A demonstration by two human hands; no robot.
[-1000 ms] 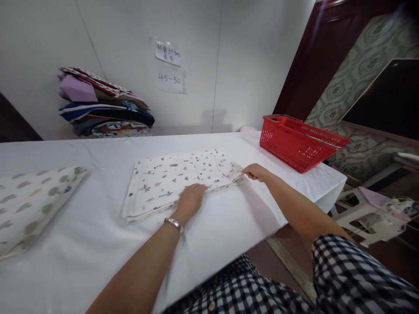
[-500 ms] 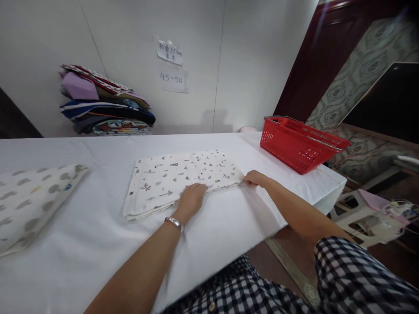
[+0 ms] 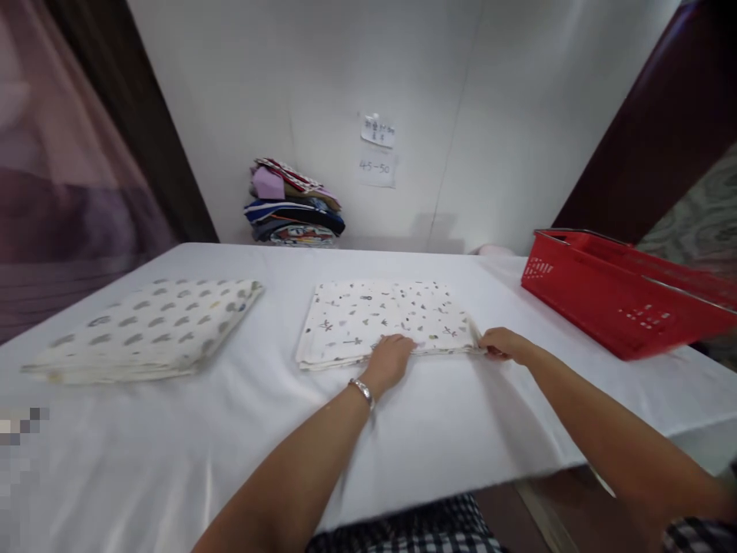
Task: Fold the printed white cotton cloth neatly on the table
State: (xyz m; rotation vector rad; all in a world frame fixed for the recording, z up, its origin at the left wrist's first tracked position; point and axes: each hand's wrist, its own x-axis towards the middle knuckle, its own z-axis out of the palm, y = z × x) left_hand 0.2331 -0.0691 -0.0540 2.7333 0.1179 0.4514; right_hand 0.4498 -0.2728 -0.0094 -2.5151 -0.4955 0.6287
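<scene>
Two handwritten signs (image 3: 378, 167): upper centre of the frame; lower one reads "45-50"; upper one's characters too blurred to read
Left hand (image 3: 391, 358): flat, fingers nearly together, resting on the folded printed cloth (image 3: 383, 311) at its near edge
Right hand (image 3: 502, 343): fingertips pinched on its near right corner
Cloth's place: mid-frame; beyond left fingers, left of right ones

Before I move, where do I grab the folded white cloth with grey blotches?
Probably the near edge of the grey-blotched cloth, from your side, reaching beneath all its layers: it lies flat, and its stacked folds face you there.
</scene>
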